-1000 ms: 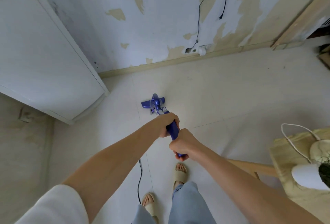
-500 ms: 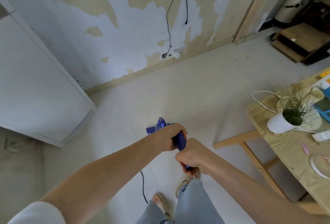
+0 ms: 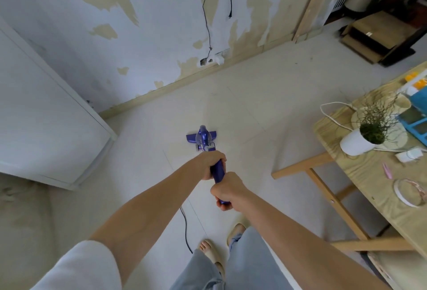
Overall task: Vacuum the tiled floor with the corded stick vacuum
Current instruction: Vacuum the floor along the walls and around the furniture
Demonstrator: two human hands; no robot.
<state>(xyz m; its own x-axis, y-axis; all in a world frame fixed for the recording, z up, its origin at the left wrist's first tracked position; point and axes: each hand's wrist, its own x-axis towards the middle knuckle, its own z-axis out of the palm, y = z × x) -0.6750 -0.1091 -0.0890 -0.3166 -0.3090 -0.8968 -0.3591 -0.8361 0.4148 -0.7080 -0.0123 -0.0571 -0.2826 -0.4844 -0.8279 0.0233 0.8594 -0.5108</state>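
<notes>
No legible text or labels anywhere.

Ahead of the hand stands a wall with white paint peeling off in big patches over a beige layer. A pale baseboard runs along its foot, and a white socket plate sits low on it, with thin black wires hanging down to it. The floor is pale tile with faint joints. To the left of the hand is a white cabinet. To the right is a light wooden table bearing a potted plant in a white pot. Far off to the right, beyond a wooden door frame, brown boxes are stacked. Soft, even light fills the room.
</notes>
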